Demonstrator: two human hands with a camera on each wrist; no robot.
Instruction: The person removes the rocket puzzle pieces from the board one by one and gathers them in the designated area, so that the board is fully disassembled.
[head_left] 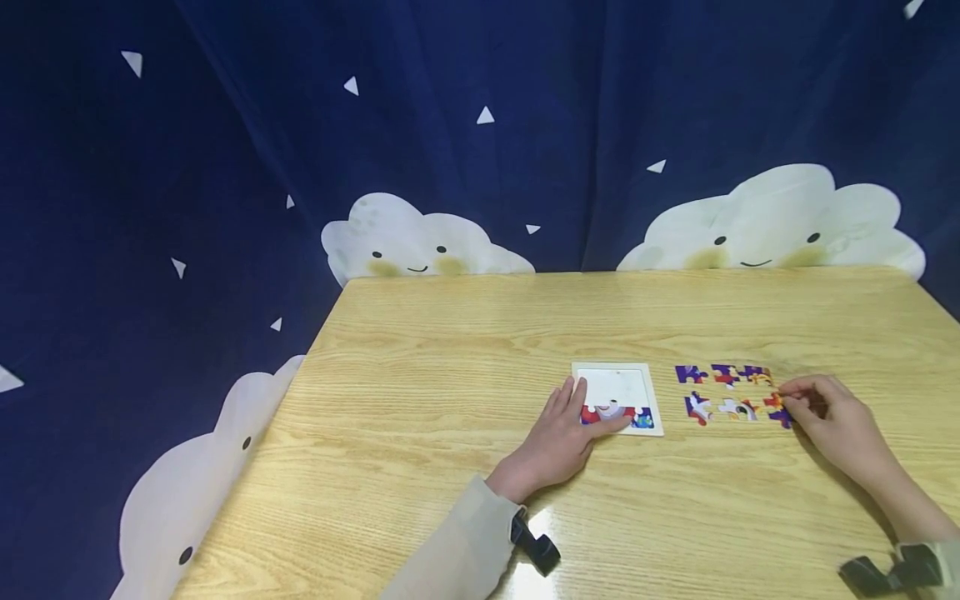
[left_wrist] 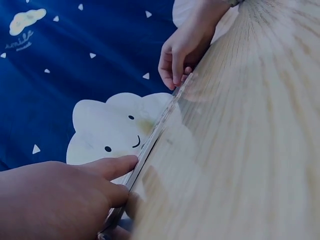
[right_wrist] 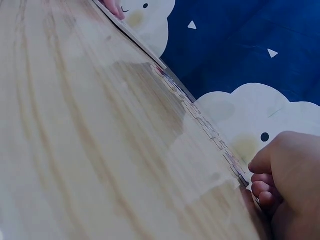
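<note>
My left hand rests on a white puzzle tray with its fingers spread along the left and lower part. Inside the tray, a row of joined puzzle pieces fills the bottom, and the white base shows above it. To the right, my right hand has its thumb and forefinger curled onto a red, orange and purple puzzle piece at the end of the nearer row. Both wrist views look almost level along the tabletop, so the tray and pieces appear edge-on there.
Several loose puzzle pieces lie in two rows between the tray and my right hand. The wooden table carries everything. A dark blue curtain with white clouds and triangles hangs behind it and along its left side.
</note>
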